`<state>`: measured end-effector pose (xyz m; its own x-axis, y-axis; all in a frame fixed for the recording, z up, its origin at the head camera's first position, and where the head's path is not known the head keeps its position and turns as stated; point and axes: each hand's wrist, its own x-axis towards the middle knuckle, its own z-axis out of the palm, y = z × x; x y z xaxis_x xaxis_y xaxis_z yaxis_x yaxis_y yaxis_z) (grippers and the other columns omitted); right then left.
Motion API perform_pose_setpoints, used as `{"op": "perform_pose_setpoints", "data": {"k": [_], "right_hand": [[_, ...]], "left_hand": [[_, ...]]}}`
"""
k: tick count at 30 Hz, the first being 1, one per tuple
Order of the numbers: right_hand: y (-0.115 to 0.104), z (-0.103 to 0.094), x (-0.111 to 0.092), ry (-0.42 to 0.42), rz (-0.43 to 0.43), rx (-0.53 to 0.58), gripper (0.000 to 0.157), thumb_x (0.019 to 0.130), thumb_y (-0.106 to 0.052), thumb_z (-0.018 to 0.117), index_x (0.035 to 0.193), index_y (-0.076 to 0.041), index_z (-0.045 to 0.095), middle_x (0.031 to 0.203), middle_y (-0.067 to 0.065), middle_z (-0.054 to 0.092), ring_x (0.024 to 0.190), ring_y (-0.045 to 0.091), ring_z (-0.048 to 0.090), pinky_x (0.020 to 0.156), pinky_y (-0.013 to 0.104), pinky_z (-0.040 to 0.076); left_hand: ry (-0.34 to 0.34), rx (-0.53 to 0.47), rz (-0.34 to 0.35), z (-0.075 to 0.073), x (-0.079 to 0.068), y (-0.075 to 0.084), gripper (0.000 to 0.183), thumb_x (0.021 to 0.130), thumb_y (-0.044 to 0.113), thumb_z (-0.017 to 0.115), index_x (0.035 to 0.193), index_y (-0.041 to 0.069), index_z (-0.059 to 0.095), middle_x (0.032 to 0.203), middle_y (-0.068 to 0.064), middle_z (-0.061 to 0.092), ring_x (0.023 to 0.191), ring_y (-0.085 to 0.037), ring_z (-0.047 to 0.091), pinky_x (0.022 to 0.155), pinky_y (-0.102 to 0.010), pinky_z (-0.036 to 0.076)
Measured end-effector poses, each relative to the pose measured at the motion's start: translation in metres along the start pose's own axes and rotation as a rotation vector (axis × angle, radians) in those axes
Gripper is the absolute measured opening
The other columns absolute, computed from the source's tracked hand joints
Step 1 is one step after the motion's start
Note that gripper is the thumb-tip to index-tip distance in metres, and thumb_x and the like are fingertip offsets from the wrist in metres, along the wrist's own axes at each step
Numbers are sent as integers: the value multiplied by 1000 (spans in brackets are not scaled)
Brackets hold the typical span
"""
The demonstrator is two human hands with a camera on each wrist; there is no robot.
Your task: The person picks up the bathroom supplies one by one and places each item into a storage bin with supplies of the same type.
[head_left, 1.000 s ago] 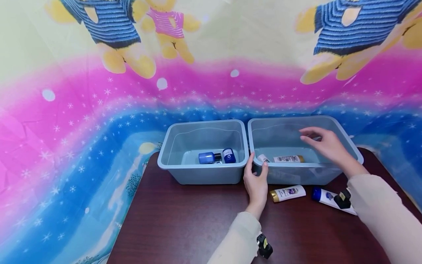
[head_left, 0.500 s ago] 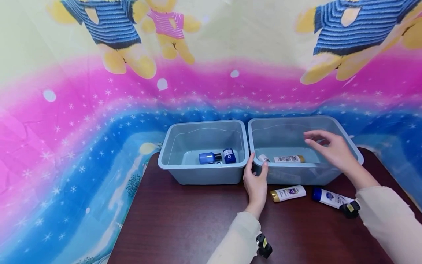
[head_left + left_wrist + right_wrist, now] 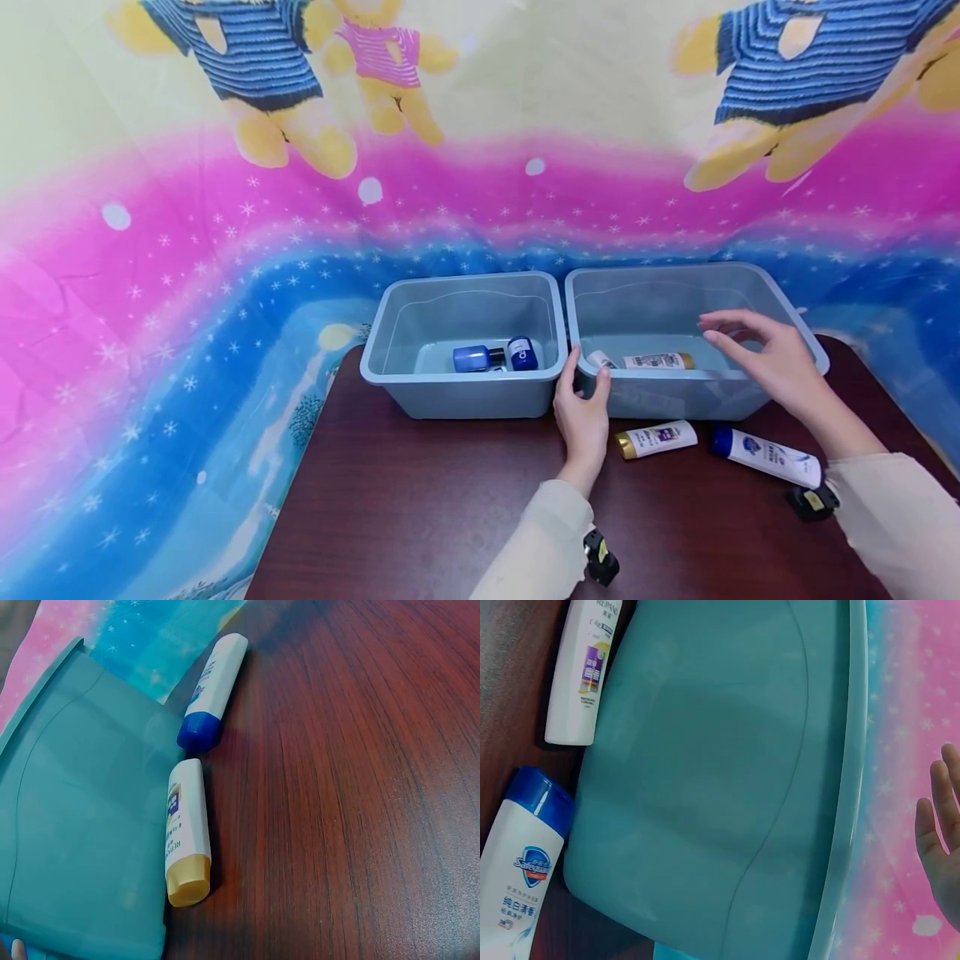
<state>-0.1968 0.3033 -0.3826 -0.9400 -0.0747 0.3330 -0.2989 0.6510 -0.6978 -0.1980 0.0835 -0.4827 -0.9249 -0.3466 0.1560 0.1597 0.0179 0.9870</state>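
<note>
My left hand (image 3: 582, 421) is at the front left corner of the right grey-blue bin (image 3: 675, 392), its thumb and forefinger spread and touching the corner by the rim. Just a fingertip of it shows in the left wrist view. Above the right part of the same bin, my right hand (image 3: 772, 358) hovers with loosely bent fingers and nothing in them. Inside that bin lie a white bottle with a gold cap (image 3: 656, 361) and a small white item (image 3: 601, 359). On the table in front are a gold-capped white bottle (image 3: 657, 439) and a blue-capped Safeguard bottle (image 3: 517, 870).
A second grey-blue bin (image 3: 465, 400) stands close on the left, holding a light blue bottle with a dark cap (image 3: 472, 359) and a dark blue container (image 3: 522, 353). The dark wooden table (image 3: 420, 500) ends before a printed cloth backdrop (image 3: 225, 250).
My right hand has drawn back toward me and slightly right over the right bin, uncovering the Safeguard bottle on the table. My left hand stays at the bin's corner.
</note>
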Motion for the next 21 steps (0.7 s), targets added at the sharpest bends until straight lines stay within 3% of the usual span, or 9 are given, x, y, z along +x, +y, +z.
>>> {"op": "perform_pose_setpoints", "data": {"k": [21], "right_hand": [[8,11,-31,61,-12,19,27,95,-14,68,121,-11,69,107,-7,67,91,1,56,77,11,38]], "left_hand": [[6,1,5,1,1,-1,48,91,31,72,137,31,60,136,10,58,123,-11,53,96,-43,47]]}}
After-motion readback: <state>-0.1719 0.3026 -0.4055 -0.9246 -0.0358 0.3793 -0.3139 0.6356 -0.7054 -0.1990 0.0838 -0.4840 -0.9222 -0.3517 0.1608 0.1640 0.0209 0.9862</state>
